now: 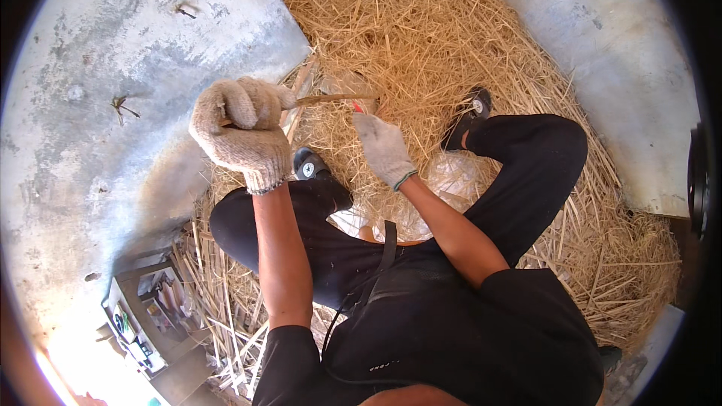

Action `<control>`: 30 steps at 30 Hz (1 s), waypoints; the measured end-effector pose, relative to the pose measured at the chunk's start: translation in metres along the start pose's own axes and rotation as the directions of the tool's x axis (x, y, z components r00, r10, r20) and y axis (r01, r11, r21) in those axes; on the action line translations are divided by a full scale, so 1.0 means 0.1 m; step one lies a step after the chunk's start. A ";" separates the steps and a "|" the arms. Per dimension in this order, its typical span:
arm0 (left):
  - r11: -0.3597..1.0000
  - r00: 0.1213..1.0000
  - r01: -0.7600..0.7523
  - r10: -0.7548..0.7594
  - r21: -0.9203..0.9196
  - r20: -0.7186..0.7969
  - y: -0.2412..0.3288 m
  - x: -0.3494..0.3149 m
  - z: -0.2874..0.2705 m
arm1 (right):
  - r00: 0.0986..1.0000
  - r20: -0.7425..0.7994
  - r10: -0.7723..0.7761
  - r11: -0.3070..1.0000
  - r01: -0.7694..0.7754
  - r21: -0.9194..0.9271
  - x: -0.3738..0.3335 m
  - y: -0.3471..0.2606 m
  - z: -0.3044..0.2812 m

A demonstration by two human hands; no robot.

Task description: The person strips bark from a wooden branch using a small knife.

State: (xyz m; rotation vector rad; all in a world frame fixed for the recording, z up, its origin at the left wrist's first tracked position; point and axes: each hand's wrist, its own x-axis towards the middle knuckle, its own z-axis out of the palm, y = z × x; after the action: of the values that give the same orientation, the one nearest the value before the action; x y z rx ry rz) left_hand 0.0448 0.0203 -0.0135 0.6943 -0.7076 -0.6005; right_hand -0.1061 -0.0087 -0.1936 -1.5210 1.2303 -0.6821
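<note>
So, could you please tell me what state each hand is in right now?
Left hand: closed, holding a thin brown strip.
Right hand: red bit shows at its fingertips; grip cannot be told.

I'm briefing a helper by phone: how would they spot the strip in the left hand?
Find the big straw heap between the pale walls. By its left edge, the gloved left hand grips a thin brown strip pointing right. It looks darker and thicker than the loose straws behind it.

Thin brown strip, crosswise, near red object
</note>
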 end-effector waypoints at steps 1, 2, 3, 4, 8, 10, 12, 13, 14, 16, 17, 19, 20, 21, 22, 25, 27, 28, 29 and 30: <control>1.000 1.000 0.005 -0.005 0.004 -0.012 0.01 -0.01 0.01 | 1.000 0.008 0.005 1.000 -0.006 0.015 0.00 -0.07 0.06; 1.000 1.000 0.011 -0.011 0.008 -0.022 0.01 -0.02 0.01 | 1.000 0.015 0.012 0.999 -0.012 0.031 0.00 -0.11 0.11; 1.000 0.999 0.017 -0.017 0.012 -0.033 0.00 -0.02 0.01 | 0.999 -0.011 -0.031 0.999 0.031 0.007 0.04 -0.06 0.16; 1.000 1.000 0.009 -0.008 0.009 -0.021 -0.02 -0.03 0.00 | 0.997 -0.035 -0.074 0.997 0.074 -0.017 0.11 0.05 0.24; 0.997 0.999 -0.010 0.007 0.078 0.036 -0.02 -0.12 0.02 | 0.952 0.032 0.303 0.914 -0.281 -0.293 0.45 0.64 0.15; 0.997 0.997 -0.018 0.012 0.077 0.079 -0.06 -0.10 0.17 | 0.936 0.016 0.351 0.842 -0.308 -0.444 0.44 1.30 -0.07; 0.996 0.998 0.011 -0.016 0.089 0.058 -0.07 -0.18 0.18 | 0.901 -0.035 0.432 0.844 -0.417 -0.338 0.39 1.15 -0.10; 0.998 0.994 -0.003 -0.004 0.061 0.108 -0.06 -0.12 0.11 | 0.878 -0.054 0.475 0.835 -0.470 -0.286 0.34 1.03 -0.14; 1.000 0.989 0.000 -0.003 0.024 0.148 -0.08 -0.06 0.00 | 0.935 -0.099 0.342 0.930 -0.351 -0.109 0.25 0.69 -0.13; 0.998 0.995 -0.031 0.025 0.060 0.094 -0.06 -0.05 0.03 | 0.983 -0.079 0.164 0.985 -0.158 0.070 0.18 0.14 -0.06; 1.000 0.989 0.009 -0.007 -0.014 0.147 -0.07 -0.02 -0.02 | 0.995 -0.047 0.091 0.995 -0.093 -0.027 0.24 0.17 0.00; 0.984 0.966 0.097 -0.057 -0.149 0.253 -0.07 0.07 -0.18 | 0.998 0.046 -0.045 0.977 0.054 -0.208 0.45 0.33 0.12; 0.994 0.975 0.065 -0.044 -0.090 0.219 -0.05 0.07 -0.20 | 0.989 0.031 0.147 0.973 -0.139 -0.186 0.49 0.38 0.14; 0.997 0.983 0.048 -0.037 -0.055 0.181 -0.04 0.04 -0.15 | 0.977 0.020 0.211 0.945 -0.198 -0.261 0.60 0.62 0.12; 0.999 0.988 0.037 -0.032 -0.027 0.151 -0.05 -0.01 -0.04 | 0.962 -0.007 0.274 0.906 -0.261 -0.333 0.75 1.03 0.07; 1.000 0.994 -0.002 -0.001 0.027 0.111 -0.06 -0.02 0.07 | 0.961 -0.017 0.277 0.838 -0.251 -0.485 0.95 1.28 0.01; 0.999 0.993 0.042 -0.037 -0.034 0.116 -0.06 0.02 0.01 | 0.961 0.007 0.278 0.823 -0.234 -0.518 0.88 1.29 0.02; 0.981 0.963 0.139 -0.103 -0.132 0.249 -0.06 0.08 -0.15 | 0.957 0.010 0.291 0.825 -0.245 -0.510 0.86 1.28 0.02; 0.984 0.971 0.117 -0.084 -0.135 0.224 -0.07 0.11 -0.18 | 0.956 0.009 0.293 0.830 -0.250 -0.498 0.90 1.20 0.02; 0.987 0.978 0.103 -0.078 -0.122 0.193 -0.07 0.11 -0.24 | 0.970 0.030 0.241 0.856 -0.198 -0.478 0.86 1.04 0.08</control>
State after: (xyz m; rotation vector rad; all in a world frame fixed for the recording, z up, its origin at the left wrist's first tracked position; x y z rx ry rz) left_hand 0.0682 0.0173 -0.0280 0.5536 -0.8068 -0.7969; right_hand -0.1087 -0.0814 -0.3075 -1.7418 1.5486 -0.1585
